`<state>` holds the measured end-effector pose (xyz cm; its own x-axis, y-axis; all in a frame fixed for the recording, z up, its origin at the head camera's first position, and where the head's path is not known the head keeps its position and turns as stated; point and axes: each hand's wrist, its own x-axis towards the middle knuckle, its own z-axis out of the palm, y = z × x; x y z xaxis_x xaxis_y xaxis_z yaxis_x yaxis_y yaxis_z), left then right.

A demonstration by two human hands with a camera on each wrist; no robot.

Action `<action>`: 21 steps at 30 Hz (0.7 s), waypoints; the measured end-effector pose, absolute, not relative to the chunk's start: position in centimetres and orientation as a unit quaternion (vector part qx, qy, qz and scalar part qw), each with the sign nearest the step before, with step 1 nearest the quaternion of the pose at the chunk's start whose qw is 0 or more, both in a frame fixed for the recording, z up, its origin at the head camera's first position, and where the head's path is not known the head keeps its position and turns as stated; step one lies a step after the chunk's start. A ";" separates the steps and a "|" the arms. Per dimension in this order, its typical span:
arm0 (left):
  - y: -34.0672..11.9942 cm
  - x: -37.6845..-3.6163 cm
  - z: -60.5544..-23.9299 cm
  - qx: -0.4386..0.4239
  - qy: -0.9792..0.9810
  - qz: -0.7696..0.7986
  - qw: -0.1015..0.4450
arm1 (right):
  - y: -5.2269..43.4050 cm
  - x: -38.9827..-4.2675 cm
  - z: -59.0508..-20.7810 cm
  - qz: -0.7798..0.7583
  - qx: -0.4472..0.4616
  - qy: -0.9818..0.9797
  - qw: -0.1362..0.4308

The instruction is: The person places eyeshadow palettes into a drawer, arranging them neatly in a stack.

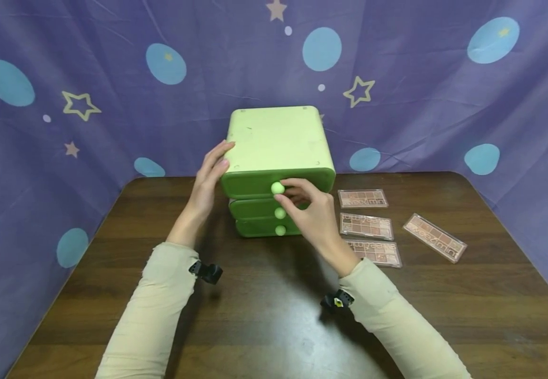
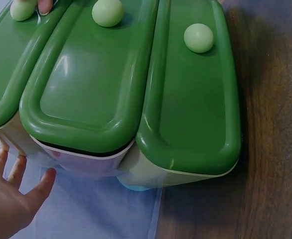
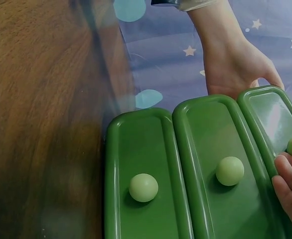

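A small cabinet (image 1: 278,137) with a pale green top and three dark green drawer fronts stands towards the back of the table. My right hand (image 1: 318,216) pinches the round light green knob (image 1: 277,188) of the top drawer (image 1: 245,185) between thumb and forefinger. At the cabinet's left side, my left hand (image 1: 203,184) rests its fairly straight fingers near the upper front corner. In the left wrist view, a narrow dark gap shows below the edge of the middle drawer (image 2: 86,89). The bottom drawer (image 2: 196,109) sits beside it there, its own knob (image 2: 199,38) untouched.
Several flat palettes with clear lids lie to the right of the cabinet, among them a slanted palette (image 1: 435,238) and a rear palette (image 1: 362,198). Behind the wooden table (image 1: 264,316) hangs a purple curtain (image 1: 236,47) with stars and blue spots.
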<state>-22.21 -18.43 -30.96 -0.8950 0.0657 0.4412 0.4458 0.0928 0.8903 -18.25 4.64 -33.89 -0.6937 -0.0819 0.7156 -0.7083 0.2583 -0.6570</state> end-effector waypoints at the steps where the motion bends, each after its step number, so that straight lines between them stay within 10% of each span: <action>1: -18.4 -22.2 -31.0 -0.177 -0.725 -0.650 0.147 | 4.6 -18.3 -33.8 0.550 0.266 -0.739 0.284; 21: -18.8 -22.5 -31.1 -0.183 -0.733 -0.643 0.129 | 4.9 -16.9 -33.4 0.540 0.294 -0.737 0.280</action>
<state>-22.48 -18.77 -31.08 -0.9003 0.1023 0.4232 0.4329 0.1073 0.8950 -16.88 4.92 -33.41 -0.6708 -0.1301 0.7302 -0.7355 0.2435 -0.6323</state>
